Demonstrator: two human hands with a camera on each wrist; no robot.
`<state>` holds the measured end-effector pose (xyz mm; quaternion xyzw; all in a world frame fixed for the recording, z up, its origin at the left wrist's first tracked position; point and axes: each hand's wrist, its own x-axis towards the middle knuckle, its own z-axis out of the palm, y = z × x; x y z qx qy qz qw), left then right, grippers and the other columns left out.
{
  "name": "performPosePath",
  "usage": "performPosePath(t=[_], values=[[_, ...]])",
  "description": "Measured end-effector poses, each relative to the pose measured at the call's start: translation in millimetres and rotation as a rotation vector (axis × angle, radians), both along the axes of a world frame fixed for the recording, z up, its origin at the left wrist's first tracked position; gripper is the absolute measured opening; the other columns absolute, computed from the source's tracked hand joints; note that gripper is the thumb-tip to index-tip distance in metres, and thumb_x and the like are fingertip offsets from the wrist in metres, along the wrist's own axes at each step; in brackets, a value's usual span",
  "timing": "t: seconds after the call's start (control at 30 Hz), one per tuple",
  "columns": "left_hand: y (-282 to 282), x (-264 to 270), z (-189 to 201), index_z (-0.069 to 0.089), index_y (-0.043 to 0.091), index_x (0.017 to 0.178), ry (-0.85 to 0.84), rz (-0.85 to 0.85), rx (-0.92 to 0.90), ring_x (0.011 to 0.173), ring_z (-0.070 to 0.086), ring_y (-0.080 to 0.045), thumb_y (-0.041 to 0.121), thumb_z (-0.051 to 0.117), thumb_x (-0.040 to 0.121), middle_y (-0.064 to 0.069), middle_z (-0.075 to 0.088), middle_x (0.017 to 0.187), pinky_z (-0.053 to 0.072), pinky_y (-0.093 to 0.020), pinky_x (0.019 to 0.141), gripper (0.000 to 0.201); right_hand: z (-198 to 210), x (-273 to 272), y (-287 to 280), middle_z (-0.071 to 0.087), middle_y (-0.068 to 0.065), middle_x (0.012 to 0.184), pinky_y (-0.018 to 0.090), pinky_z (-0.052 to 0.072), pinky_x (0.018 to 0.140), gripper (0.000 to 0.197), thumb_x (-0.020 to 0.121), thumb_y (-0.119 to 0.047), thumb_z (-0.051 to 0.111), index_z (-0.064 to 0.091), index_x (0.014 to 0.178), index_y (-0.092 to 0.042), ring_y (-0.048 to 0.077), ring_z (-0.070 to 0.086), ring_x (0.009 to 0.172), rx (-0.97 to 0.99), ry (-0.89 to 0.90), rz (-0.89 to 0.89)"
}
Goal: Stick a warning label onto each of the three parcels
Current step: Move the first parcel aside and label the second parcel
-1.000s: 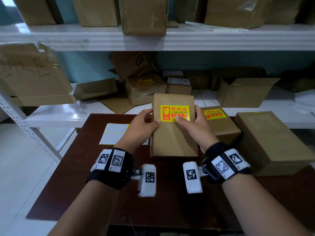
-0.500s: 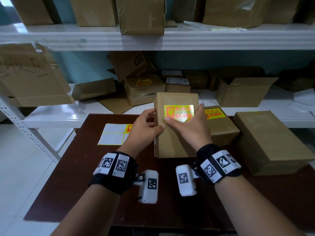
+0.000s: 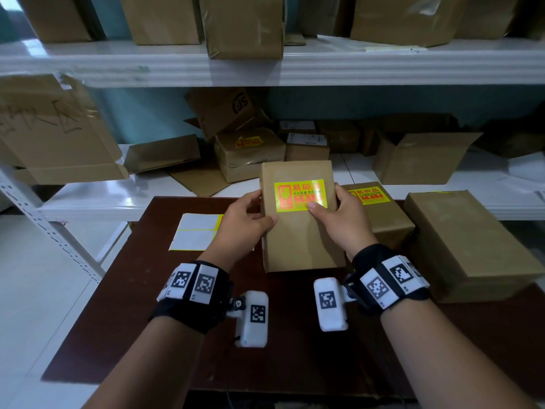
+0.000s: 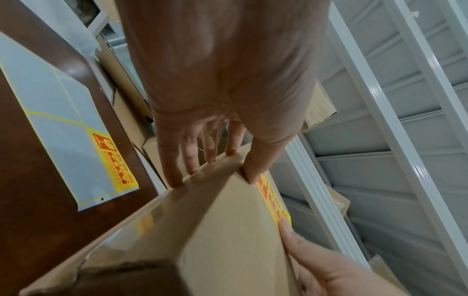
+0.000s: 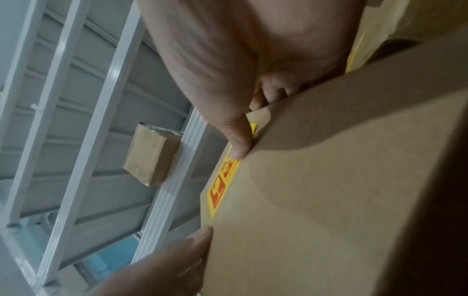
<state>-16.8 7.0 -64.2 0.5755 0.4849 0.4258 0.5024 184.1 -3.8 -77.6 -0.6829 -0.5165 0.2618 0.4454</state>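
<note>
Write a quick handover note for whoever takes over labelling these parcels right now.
Left hand grips the left edge of the upright brown cardboard parcel.
Right hand holds its right edge, thumb pressing the yellow and red warning label.
Done: this parcel and the smaller brown parcel behind both carry labels.
Left: the large brown parcel on the right shows no label; the white backing sheet lies on the dark wooden table.

Warning label (image 3: 300, 196) reads 易碎品; shelf carton (image 3: 224, 109) shows SF
</note>
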Motion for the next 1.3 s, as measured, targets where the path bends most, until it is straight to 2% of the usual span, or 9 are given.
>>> performPosePath(t=[0.2,0.37,0.47,0.57,0.67,0.9,1.0,1.2,1.3], values=[[2,-2,0,0.050,0.014,0.142,0.012,0.009,0.011,0.101,0.071,-0.015,-0.001,0.066,0.089,-0.002,0.063,0.130,0.058,-0.039,0.091,0.057,1,12,0,0.066,-0.002,0.131,0.047,0.048,0.106,0.041,0.101,-0.028,0.051,0.057,0.141,-0.019,0.019,0.060,0.121,0.007,0.070,0.076],[2,-2,0,0.049,0.014,0.141,-0.009,0.022,0.008,0.105,0.070,-0.016,0.000,0.070,0.086,-0.003,0.060,0.134,0.058,-0.041,0.091,0.061,15,6,-10,0.070,-0.002,0.122,0.044,0.051,0.102,0.034,0.105,-0.028,0.046,0.065,0.132,-0.019,0.016,0.063,0.114,0.026,0.159,0.028],[0,1,3,0.050,0.018,0.137,-0.019,0.027,0.021,0.108,0.068,-0.018,0.010,0.079,0.075,-0.001,0.059,0.134,0.057,-0.046,0.091,0.069,22,-6,-16,0.073,-0.009,0.102,0.044,0.055,0.092,0.031,0.092,-0.047,0.063,0.067,0.114,-0.026,0.010,0.067,0.097,0.089,0.163,0.024],[-3,6,2,0.053,0.021,0.132,-0.017,0.038,0.055,0.108,0.068,-0.019,0.020,0.079,0.063,0.003,0.062,0.130,0.059,-0.049,0.087,0.073,21,-17,-16,0.071,-0.015,0.099,0.038,0.056,0.087,0.064,0.061,-0.065,0.078,0.059,0.113,-0.033,0.003,0.067,0.093,0.122,0.111,-0.047],[-5,8,0,0.052,0.020,0.131,0.000,0.037,0.082,0.108,0.067,-0.020,0.021,0.078,0.064,0.003,0.061,0.129,0.059,-0.048,0.085,0.072,18,-19,-15,0.070,-0.014,0.099,0.038,0.057,0.085,0.074,0.051,-0.067,0.079,0.057,0.113,-0.033,0.004,0.066,0.093,0.128,0.076,-0.095],[-1,7,-4,0.049,0.020,0.134,0.000,0.026,0.085,0.108,0.066,-0.018,0.004,0.074,0.080,-0.002,0.057,0.135,0.059,-0.044,0.086,0.062,14,-13,-16,0.070,-0.014,0.102,0.039,0.055,0.088,0.034,0.089,-0.050,0.066,0.065,0.117,-0.030,0.009,0.065,0.096,0.145,-0.028,-0.133],[2,4,-6,0.048,0.021,0.133,-0.005,0.024,0.073,0.107,0.067,-0.020,-0.002,0.071,0.082,-0.003,0.056,0.135,0.059,-0.044,0.086,0.060,13,-6,-15,0.072,-0.010,0.111,0.037,0.054,0.092,0.034,0.100,-0.041,0.054,0.067,0.128,-0.026,0.011,0.064,0.102,0.151,-0.022,-0.120],[4,-1,-4,0.047,0.021,0.136,-0.006,0.017,0.050,0.110,0.065,-0.021,-0.002,0.071,0.084,0.000,0.053,0.135,0.059,-0.041,0.085,0.062,15,-3,-14,0.073,-0.006,0.102,0.033,0.052,0.088,0.033,0.106,-0.030,0.042,0.074,0.112,-0.021,0.013,0.065,0.098,0.171,0.068,-0.136],[2,0,-4,0.048,0.021,0.135,-0.006,0.007,0.082,0.109,0.066,-0.020,0.001,0.073,0.082,0.000,0.055,0.135,0.059,-0.044,0.087,0.062,17,-8,-15,0.069,-0.009,0.113,0.039,0.053,0.094,0.045,0.095,-0.056,0.051,0.065,0.126,-0.026,0.012,0.063,0.107,0.143,0.079,-0.141]])
